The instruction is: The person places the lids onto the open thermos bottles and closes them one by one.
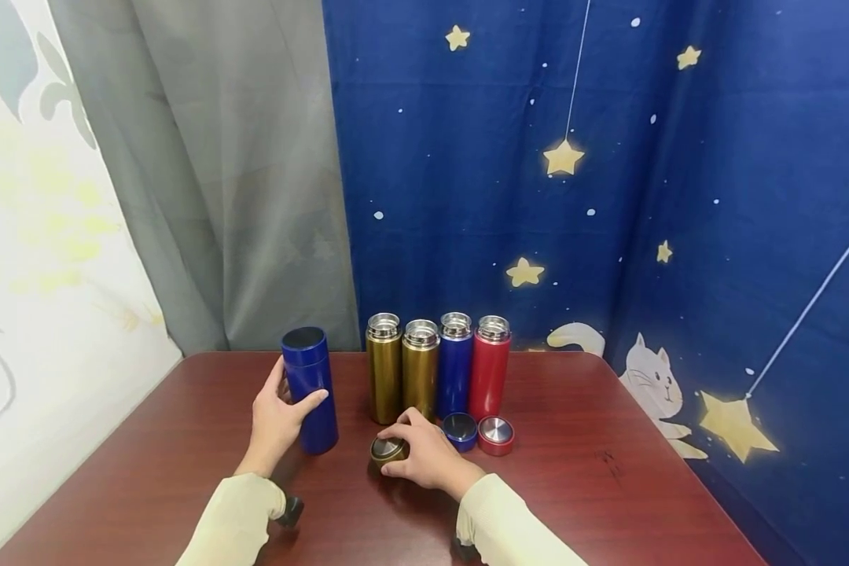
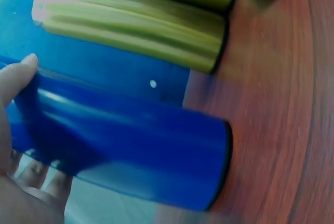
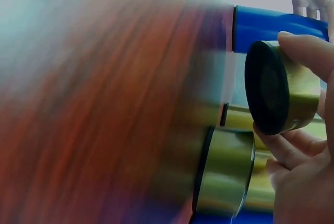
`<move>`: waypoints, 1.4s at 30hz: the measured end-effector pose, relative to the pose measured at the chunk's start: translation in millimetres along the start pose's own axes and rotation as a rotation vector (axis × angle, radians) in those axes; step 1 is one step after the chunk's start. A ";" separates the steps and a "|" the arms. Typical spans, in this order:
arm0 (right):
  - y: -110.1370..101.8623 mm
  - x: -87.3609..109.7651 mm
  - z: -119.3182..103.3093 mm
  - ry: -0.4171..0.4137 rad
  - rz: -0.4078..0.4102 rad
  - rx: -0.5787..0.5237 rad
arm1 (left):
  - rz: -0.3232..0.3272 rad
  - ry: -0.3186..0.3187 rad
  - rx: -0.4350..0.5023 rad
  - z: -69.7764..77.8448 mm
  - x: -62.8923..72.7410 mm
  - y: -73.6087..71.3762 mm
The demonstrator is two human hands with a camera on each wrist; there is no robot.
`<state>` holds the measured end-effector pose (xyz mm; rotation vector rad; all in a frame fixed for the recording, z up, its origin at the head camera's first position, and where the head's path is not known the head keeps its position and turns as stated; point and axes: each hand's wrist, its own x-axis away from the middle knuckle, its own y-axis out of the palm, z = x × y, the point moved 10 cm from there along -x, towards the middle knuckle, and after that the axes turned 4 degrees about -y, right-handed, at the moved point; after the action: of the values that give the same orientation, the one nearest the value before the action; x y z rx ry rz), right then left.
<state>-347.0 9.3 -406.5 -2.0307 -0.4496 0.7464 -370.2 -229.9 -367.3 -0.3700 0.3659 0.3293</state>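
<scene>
My left hand [image 1: 274, 420] grips a tall blue thermos bottle [image 1: 318, 428] with its lid on, the thumb across the front and the fingers round the far side. The bottle stands upright at the left of the table. A gold lid [image 3: 300, 88] with a black underside is pinched between the thumb and fingers of my right hand [image 1: 428, 456]; in the right wrist view it is tilted over the tabletop. Close beside it stands a second gold lid [image 3: 225, 169], hidden behind the right hand in the head view.
Behind the hands stand two lidless gold bottles [image 1: 385, 377], a lidless blue one [image 1: 455, 373] and a lidless red one [image 1: 491, 377] in a row. In front of them lie a blue lid [image 1: 460, 432] and a red lid [image 1: 496, 436]. Curtains hang behind the brown table [image 1: 573, 487].
</scene>
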 end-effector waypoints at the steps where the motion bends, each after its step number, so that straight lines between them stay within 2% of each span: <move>1: -1.0 0.8 0.3 -0.004 0.006 -0.009 | 0.007 -0.008 0.006 0.1 0.5 -0.6; 8: -5.3 5.3 3.7 -0.025 0.027 -0.054 | 0.017 -0.057 -0.005 1.3 4.5 -1.3; 14: -12.3 8.7 4.4 -0.056 0.056 -0.066 | 0.036 -0.053 -0.021 3.5 7.5 -0.1; 18: -15.6 11.2 7.1 -0.065 0.071 -0.068 | 0.072 -0.047 -0.016 7.0 13.2 -0.9; 20: -17.5 12.6 8.6 -0.069 0.079 -0.064 | 0.119 -0.039 0.000 10.1 17.0 -3.7; 23: -20.3 14.3 11.4 -0.064 0.086 -0.056 | 0.247 0.007 0.052 18.9 24.9 -13.4; 26: -23.9 15.5 14.0 -0.061 0.101 -0.056 | 0.391 0.101 0.077 34.0 34.8 -24.1; 30: -28.0 16.8 16.0 -0.061 0.126 -0.063 | 0.503 0.222 0.072 53.0 46.3 -28.6; 32: -28.4 17.0 16.6 -0.061 0.131 -0.067 | 0.524 0.257 0.083 59.0 51.1 -27.4; 35: -29.5 17.3 17.3 -0.061 0.150 -0.075 | 0.521 0.293 0.116 69.2 57.7 -22.2; 42: -35.5 20.5 16.0 -0.064 0.221 -0.079 | 0.486 0.304 0.155 100.2 76.2 -7.0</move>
<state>-343.1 49.9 -389.8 -2.1587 -0.2975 0.9429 -271.9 -176.9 -308.9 -0.1735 0.7781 0.7183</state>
